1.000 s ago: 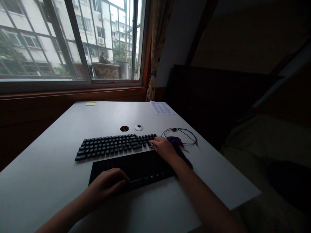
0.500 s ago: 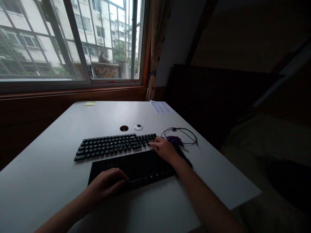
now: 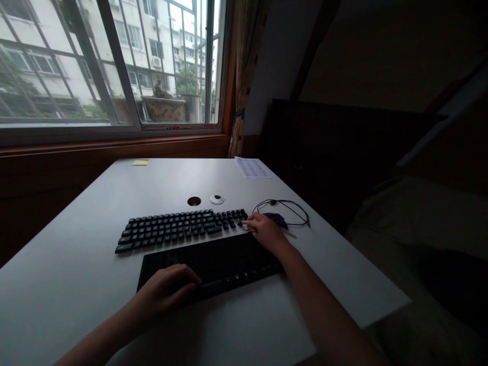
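Note:
A black keyboard, its key side stripped of caps, lies slanted near me on the white desk. My left hand is closed over its near left edge, thumb along the front and fingers bent on top. My right hand is above its far right part in a pinch. Thin wire, seemingly of a keycap puller, shows under these fingers and is mostly hidden. Beside the fingertips sits a black keycap. Loose black keycaps stand in keyboard-like rows behind the keyboard.
A black cable lies coiled at the right beside a purple cloth-like thing. Farther back are a round hole, its white cover, a printed sheet and yellow notes. A barred window is beyond.
My right hand has shifted a little to the right and away from me, the wire moving with it. A keycap now shows left of its fingertips. My left hand stays put.

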`<state>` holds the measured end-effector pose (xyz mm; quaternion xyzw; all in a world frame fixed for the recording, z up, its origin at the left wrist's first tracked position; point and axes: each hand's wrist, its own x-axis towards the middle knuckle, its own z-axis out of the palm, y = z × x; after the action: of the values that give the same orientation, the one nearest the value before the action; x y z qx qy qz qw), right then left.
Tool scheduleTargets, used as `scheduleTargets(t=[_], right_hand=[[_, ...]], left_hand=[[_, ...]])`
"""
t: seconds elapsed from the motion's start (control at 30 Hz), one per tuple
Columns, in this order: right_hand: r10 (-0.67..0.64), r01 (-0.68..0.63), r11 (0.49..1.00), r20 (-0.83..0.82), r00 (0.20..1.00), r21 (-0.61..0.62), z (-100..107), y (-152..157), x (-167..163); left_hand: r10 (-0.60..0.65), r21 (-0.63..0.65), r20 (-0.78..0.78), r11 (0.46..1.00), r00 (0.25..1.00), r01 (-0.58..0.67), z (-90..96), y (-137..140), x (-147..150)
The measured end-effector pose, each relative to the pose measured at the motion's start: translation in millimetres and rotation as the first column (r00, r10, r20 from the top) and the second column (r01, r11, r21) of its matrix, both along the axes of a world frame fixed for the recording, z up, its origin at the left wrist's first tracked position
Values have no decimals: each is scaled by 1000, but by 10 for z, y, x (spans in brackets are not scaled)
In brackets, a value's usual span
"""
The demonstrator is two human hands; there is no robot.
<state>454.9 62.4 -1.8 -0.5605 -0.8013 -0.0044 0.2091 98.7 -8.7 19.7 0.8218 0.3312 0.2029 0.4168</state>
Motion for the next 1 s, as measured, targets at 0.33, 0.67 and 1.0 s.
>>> scheduleTargets(t=[0.33,0.67,1.0], right_hand=[[70,-70,998,-4,998,-7,-4,2,-103],[40,-40,999,14,999,-3,43,-43,-173],[10,-9,1000,71,997,-9,136,-129,-247]], left_hand=[[3,10,-3,1000,1000,-3,6,-12,4],[2,19,16,1000,1000,-2,47,-23,28],[4,7,2,1000,1000,-4,26,-24,11]])
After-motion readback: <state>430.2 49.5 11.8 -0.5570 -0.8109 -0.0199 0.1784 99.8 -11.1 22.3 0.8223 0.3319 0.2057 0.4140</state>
